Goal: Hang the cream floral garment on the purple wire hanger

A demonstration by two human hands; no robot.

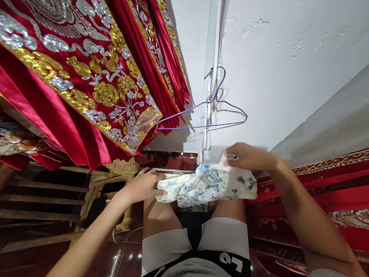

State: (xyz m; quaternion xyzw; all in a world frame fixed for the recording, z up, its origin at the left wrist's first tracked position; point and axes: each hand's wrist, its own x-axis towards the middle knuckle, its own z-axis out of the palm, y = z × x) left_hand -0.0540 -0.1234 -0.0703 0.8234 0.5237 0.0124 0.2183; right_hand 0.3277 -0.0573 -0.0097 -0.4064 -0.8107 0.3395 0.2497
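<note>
A white cloth garment (213, 182) with blue and green floral print lies bunched above my thighs, stretched between my two hands. At its left end my left hand (145, 185) grips the edge, thumb over the fabric. My right hand (240, 154) pinches the upper right part of the cloth, raising a small fold; its fingers are slightly blurred. Beyond the cloth, a thin purple wire hanger (203, 114) hangs by its hook against the wall, touched by neither hand. What kind of garment the cloth is, I cannot tell.
Red satin cloths (112, 70) with gold and silver sequins hang at the upper left. Below them stands a wooden slatted chair (41, 203). More red embroidered fabric (345, 197) lines the right side. A white pipe (216, 37) runs down the wall.
</note>
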